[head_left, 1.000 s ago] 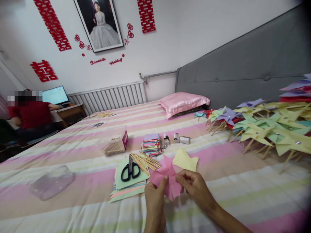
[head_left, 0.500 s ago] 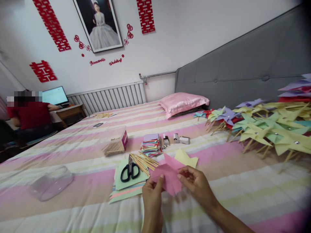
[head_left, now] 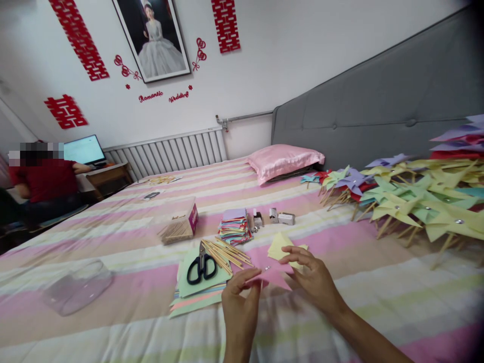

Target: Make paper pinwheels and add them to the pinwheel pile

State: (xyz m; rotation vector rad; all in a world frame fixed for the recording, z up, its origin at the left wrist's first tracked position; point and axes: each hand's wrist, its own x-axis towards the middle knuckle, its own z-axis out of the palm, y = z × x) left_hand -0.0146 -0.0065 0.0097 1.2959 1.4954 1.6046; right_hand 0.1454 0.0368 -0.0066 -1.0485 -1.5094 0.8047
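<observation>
Bare hands (head_left: 241, 301) w/ bare forearms (head_left: 365, 330)

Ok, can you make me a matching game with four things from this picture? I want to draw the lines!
Things:
1. pink paper pinwheel
2. metal scissors with black handles
3. shiny pink pillow
4. little stack of colourful papers

Where or how:
A. near the grey padded headboard
B. topped with a lilac sheet
C. held in the person's left hand
D. lying on a light green paper sheet

Right pairs: 1-C, 2-D, 3-A, 4-B
</observation>
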